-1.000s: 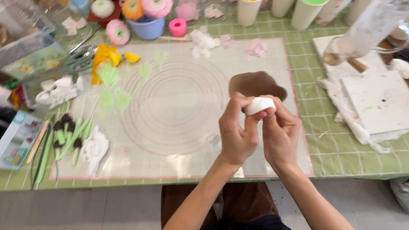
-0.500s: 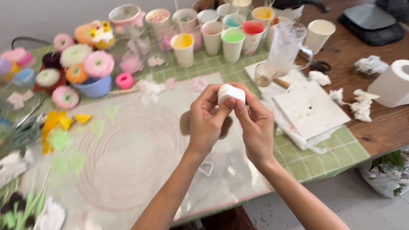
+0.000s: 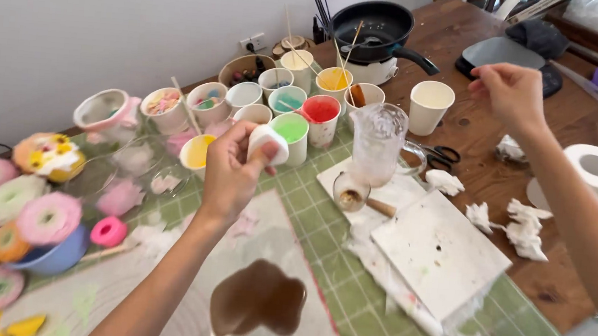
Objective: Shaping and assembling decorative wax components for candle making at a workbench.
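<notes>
Here the left hand [image 3: 231,173] held a small white cup [image 3: 267,143] just beside the green paint cup [image 3: 291,137]; the right hand [image 3: 511,92] hung loosely curled and empty, far off past the glass jug [image 3: 378,142].

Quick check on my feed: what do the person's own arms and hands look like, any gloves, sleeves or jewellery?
Both are bare: the left hand and right hand wear no gloves, and no rings, watch or bracelets show. Both forearms are uncovered, with no sleeves in view. A bit of dark clothing shows at the frame's lower right corner.
</notes>
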